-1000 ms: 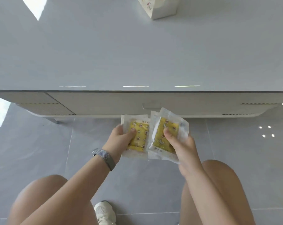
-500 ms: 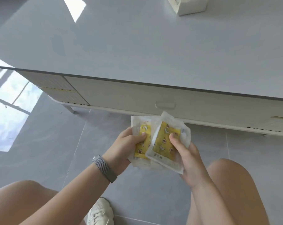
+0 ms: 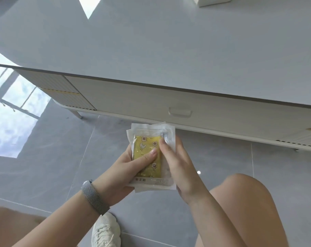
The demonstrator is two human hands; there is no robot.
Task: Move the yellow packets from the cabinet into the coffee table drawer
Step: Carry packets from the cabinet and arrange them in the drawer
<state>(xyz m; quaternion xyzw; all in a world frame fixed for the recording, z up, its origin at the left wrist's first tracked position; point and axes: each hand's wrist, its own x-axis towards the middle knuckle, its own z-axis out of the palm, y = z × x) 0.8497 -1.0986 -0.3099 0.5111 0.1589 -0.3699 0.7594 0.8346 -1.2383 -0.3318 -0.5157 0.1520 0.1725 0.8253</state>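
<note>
Glossy grey floor tiles (image 3: 44, 175) mirror window; pale glossy tabletop (image 3: 151, 50) catches light.

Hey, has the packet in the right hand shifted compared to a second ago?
Yes. The right hand has slid its yellow packet leftward onto the left hand's packet; they are now stacked below the drawer handle, no longer side by side.
</note>
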